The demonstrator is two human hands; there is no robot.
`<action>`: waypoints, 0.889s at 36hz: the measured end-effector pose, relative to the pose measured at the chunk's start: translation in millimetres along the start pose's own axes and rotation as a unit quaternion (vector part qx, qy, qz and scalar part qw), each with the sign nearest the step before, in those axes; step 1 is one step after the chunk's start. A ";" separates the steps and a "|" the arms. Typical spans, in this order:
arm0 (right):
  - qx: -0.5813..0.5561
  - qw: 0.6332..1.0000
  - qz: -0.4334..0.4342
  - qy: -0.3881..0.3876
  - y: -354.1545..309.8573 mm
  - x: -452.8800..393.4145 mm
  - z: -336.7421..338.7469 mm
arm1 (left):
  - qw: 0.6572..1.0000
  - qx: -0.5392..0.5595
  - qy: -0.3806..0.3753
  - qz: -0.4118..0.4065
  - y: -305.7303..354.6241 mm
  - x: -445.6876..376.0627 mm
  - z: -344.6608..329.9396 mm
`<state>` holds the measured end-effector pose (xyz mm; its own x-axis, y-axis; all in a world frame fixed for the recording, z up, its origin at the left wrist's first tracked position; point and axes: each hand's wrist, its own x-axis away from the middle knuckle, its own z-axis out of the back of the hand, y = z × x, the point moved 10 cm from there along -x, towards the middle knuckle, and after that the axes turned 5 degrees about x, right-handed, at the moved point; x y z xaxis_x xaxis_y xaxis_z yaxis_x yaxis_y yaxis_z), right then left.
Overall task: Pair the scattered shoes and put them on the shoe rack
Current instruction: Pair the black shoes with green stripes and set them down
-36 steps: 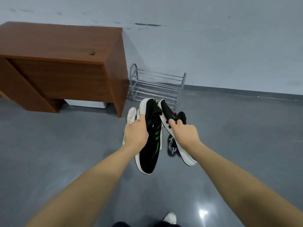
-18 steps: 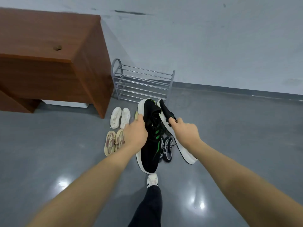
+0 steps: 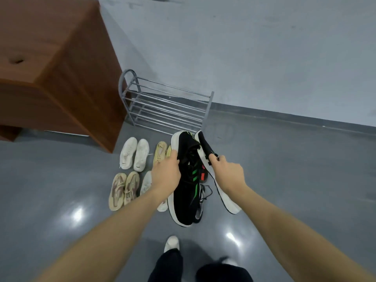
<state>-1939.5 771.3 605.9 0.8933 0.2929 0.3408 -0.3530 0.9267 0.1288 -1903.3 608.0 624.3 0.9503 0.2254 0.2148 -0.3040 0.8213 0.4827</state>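
Note:
My left hand grips a black sneaker with green stripes and a white sole, held above the floor. My right hand grips its matching black sneaker, tilted so the white sole faces right. The two shoes are side by side, toes pointing away. Beyond them the metal shoe rack stands bare against the wall. On the floor lie a white pair, a tan patterned pair, a yellowish pair partly hidden by my left hand, and a pale shoe under my forearm.
A brown wooden desk stands left of the rack, touching it. Dark shoes with laces lie under the held pair. My legs and white shoes are at the bottom. Grey floor extends to the right of the rack.
The view has moved closer to the rack and to the right of the desk. More floor pairs have come into sight. Both hands keep their hold on the black sneakers.

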 end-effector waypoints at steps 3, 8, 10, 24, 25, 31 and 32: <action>0.005 1.000 0.005 -0.012 20.1 -29.3 -14.0 | 1.000 -0.026 0.001 0.004 16.4 -29.0 -19.2; -0.002 0.999 0.026 -0.033 67.9 -84.9 -48.4 | 0.999 -0.022 0.001 0.032 43.6 -83.6 -76.0; -0.001 0.999 0.030 -0.030 86.4 -106.0 -59.9 | 0.999 -0.014 0.008 0.042 55.1 -98.3 -95.3; -0.057 0.996 0.043 -0.060 213.8 -238.0 -214.0 | 0.994 0.055 -0.030 0.086 88.2 -205.8 -305.9; -0.060 0.995 0.038 -0.065 221.0 -249.2 -240.7 | 0.994 0.053 -0.033 0.088 84.2 -214.7 -333.3; -0.075 0.995 0.011 -0.063 241.0 -290.2 -341.4 | 0.996 0.035 -0.040 0.068 57.5 -251.8 -438.1; -0.077 0.995 0.005 -0.058 244.0 -296.5 -359.9 | 0.997 0.038 -0.038 0.062 53.0 -256.6 -455.9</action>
<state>-2190.4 995.3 201.1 0.8488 0.2816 0.4475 -0.3066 0.9517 -0.0172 -2132.4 832.6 207.7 0.8981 0.2793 0.3398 -0.4256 0.7468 0.5110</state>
